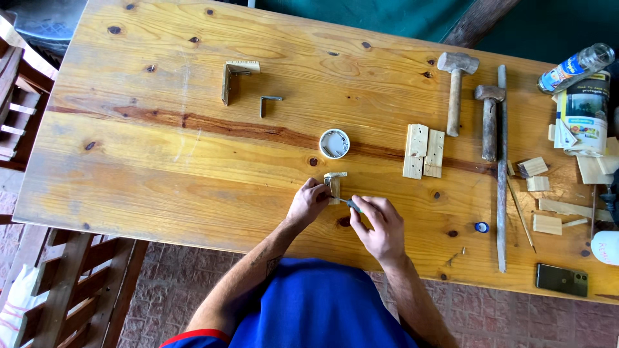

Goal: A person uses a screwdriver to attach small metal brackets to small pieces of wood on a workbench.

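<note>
My left hand (305,202) pinches a small L-shaped wooden piece (334,182) that rests on the wooden table (161,161) near its front edge. My right hand (379,222) is closed around a small green-handled tool (353,205), maybe a screwdriver, whose tip points at the wooden piece. A round white tin (334,143) sits just beyond the piece.
A larger wooden L with a metal bracket (233,77) and a loose metal angle (267,103) lie farther back. Two small planks (423,151), two hammers (455,87) (490,116), a long rod (501,167), wood offcuts, a phone (561,279) and a bottle (576,67) fill the right side.
</note>
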